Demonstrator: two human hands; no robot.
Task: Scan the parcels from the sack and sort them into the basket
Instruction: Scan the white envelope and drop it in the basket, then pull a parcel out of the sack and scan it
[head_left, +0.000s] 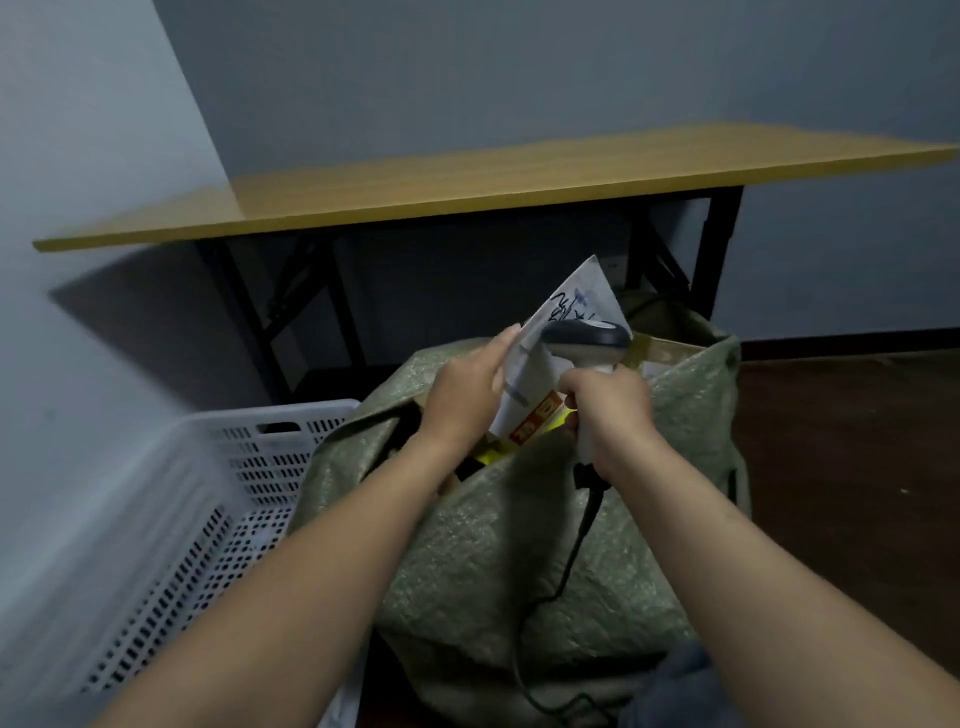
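Mid-scan over the open mouth of the green woven sack (519, 545): white parcel (576, 301), scrawled with dark marker, held up on a tilt above the far rim, pinched at its left edge by the left hand (462, 387), fingers laid almost straight along the face, thumb out of sight behind. Right hand (608, 410) wrapped tight round the grip of the grey scanner (587, 340), head levelled at the parcel's face, touching or just short of it, hard to tell which. Black cable (582, 530) trailing down the near side of the sack. Yellow-and-orange box (537, 415) showing inside the mouth, below the parcel. Likely next: reading confirmed, then parcel swung left over the rim of the white perforated basket (218, 467), just beside the sack, and released. Wooden table (467, 182) behind, against the wall.
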